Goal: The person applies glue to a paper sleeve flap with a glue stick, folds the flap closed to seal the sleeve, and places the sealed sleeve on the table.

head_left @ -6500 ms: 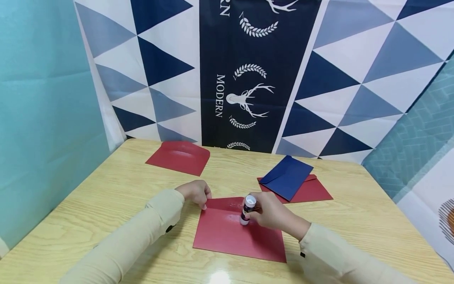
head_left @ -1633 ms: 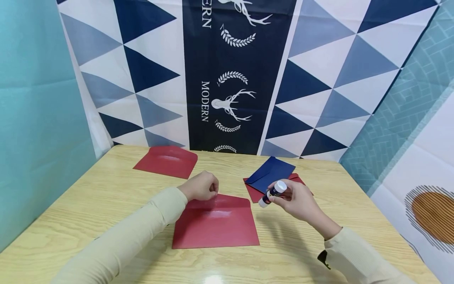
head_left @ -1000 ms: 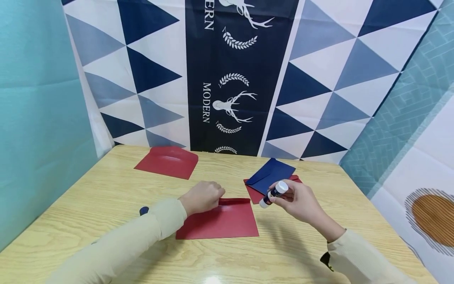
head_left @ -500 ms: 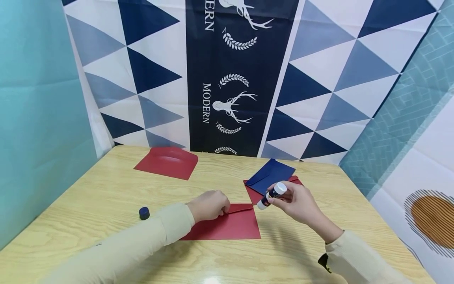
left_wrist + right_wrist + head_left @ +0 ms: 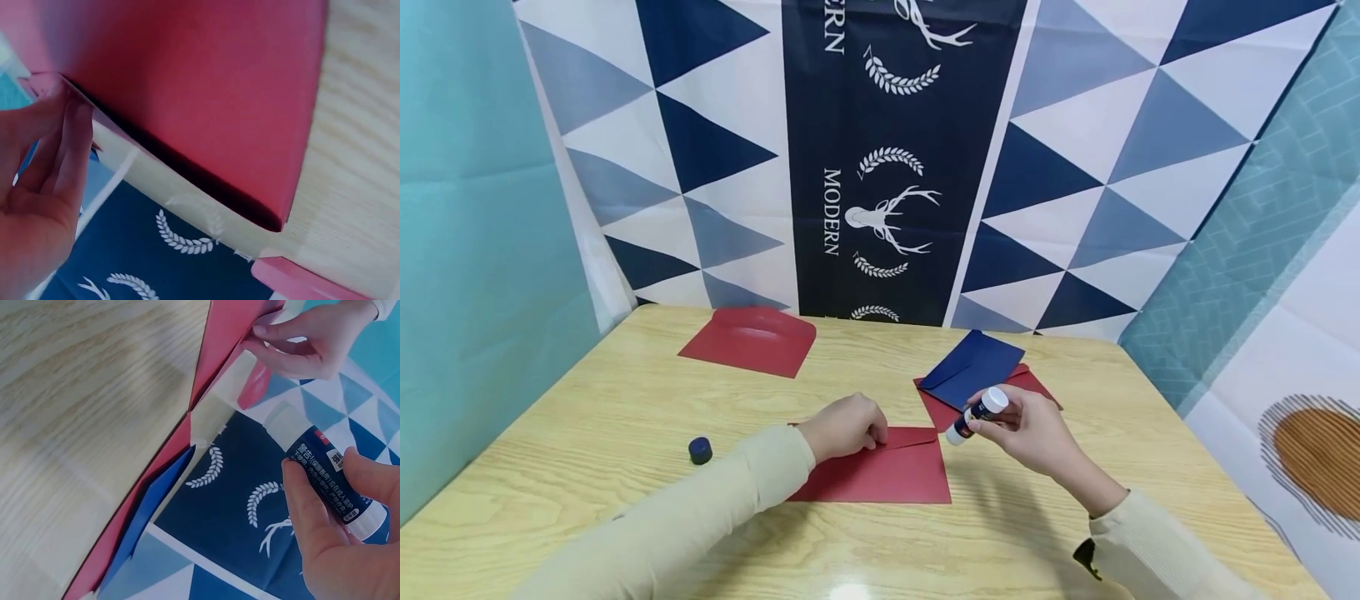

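Note:
In the head view a red envelope (image 5: 895,482) lies in front of me, its flap folded over toward the body. My left hand (image 5: 844,427) pinches the flap edge near its middle. The left wrist view shows thumb and fingertips (image 5: 76,112) together at that edge, with a dark gap under the flap (image 5: 181,169). My right hand (image 5: 1033,429) holds an uncapped glue stick (image 5: 976,415), tilted, just right of the envelope and above the table. Its dark label and white ends show in the right wrist view, thumb on one side and fingers on the other.
A dark blue cap (image 5: 700,451) stands on the wooden table (image 5: 587,450) left of the left sleeve. Another red envelope (image 5: 752,343) lies at the back left with its flap up. Behind the glue stick a blue envelope (image 5: 973,367) rests on a further red envelope (image 5: 1036,385).
Earlier the right hand held the glue stick upright against the red envelope; it has since lifted away to the right. The left hand has brought the raised flap down toward the body.

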Demonstrator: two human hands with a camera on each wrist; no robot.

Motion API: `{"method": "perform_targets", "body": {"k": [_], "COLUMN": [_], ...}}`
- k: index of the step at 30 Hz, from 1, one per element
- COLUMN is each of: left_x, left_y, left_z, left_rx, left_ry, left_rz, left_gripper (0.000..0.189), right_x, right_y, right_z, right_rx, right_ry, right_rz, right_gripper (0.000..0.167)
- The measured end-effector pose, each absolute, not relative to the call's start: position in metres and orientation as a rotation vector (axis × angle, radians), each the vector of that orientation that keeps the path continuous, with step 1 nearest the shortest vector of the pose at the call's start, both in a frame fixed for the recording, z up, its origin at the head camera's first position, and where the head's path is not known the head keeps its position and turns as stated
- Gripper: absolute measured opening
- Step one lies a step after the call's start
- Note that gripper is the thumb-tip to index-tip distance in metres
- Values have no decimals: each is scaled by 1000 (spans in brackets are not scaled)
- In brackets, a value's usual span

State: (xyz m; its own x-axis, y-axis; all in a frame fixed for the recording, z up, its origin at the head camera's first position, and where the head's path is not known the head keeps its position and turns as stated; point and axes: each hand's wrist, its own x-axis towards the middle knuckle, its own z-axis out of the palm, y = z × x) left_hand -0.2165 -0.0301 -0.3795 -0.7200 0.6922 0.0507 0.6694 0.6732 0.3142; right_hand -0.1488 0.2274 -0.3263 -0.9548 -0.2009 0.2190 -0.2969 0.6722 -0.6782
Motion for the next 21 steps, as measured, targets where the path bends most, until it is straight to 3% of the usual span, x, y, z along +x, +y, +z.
{"method": "perform_targets", "body": {"k": [13, 21], "left_x": [-218, -216], "left_y": [-35, -53], "left_z": [-373, -377], "left_rx": [1269, 1138], "left_ry": [2818, 2841], "left_rz": [499, 524], "left_gripper": [19, 18], "right_x": [-148, -147], "right_y": [226, 227], "right_z": [-327, -327], "right_rx": [373, 362], "right_ry": [-2767, -2793], "right_rz": [1170, 1164], "right_gripper": [27, 28]}}
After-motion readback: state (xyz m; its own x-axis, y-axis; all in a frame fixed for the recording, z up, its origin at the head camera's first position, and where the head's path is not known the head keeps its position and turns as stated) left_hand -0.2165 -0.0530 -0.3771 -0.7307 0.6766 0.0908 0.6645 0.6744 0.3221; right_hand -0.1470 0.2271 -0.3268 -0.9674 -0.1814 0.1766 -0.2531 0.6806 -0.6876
